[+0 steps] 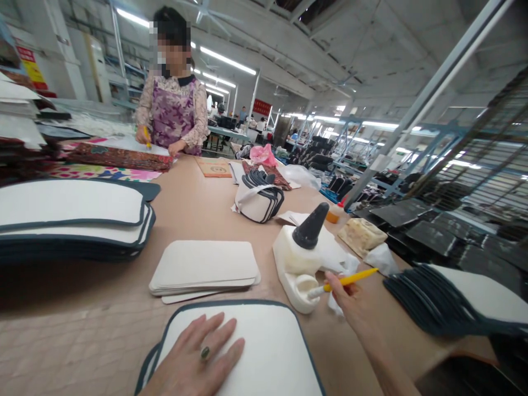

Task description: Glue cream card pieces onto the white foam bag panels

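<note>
My left hand (pixel 202 357), with a ring on one finger, lies spread on a white panel with a dark edge (pixel 264 346) at the bottom centre. At the right, my right hand (pixel 344 294) holds a yellow brush (pixel 352 277). The brush's pale tip sits at the small round opening of a white glue pot (pixel 284 264), which has a black cone on top. Beyond my left hand is a stack of plain cream boards (pixel 206 264).
Stacks of dark-edged panels lie at the left (pixel 70 203) and right (pixel 482 291). A bundle of pieces (pixel 259 201) and a yellowish block (pixel 362 236) stand farther back. Across the table, a person (pixel 175 104) holds a yellow tool over patterned material.
</note>
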`<state>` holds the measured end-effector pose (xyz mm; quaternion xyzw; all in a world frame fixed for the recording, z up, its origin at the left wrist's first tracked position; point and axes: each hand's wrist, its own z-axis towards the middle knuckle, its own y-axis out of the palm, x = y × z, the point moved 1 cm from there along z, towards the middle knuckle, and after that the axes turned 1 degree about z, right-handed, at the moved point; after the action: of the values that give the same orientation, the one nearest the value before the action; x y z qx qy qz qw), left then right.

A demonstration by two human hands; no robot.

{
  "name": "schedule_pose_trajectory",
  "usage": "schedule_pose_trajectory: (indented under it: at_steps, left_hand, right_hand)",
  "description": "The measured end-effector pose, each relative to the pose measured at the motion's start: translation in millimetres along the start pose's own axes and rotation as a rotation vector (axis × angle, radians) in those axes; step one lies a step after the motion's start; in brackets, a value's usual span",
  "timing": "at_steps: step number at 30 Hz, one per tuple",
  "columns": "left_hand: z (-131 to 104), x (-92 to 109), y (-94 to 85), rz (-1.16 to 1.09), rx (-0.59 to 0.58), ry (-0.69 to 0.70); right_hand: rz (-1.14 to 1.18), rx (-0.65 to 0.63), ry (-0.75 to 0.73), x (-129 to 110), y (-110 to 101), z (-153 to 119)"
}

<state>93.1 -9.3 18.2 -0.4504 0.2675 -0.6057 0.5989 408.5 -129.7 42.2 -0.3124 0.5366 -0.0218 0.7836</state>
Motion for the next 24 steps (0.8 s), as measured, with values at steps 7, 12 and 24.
schedule_pose_trajectory:
  at_steps: [7,12,24]
  left_hand:
    - [0,2,-4.0,-0.012,0.021,-0.006]
    - [-2,5,-2.9,0.045,-0.009,-0.045]
    - [17,14,-40.7,-0.085,-0.233,-0.089]
  right_hand:
    - [-0.058,-0.070,0.008,9,0,-5]
    - [-0.116,-0.040,-0.021,9,-24,-11]
    - [-0.176,-0.462,-0.418,-14,-40,-34]
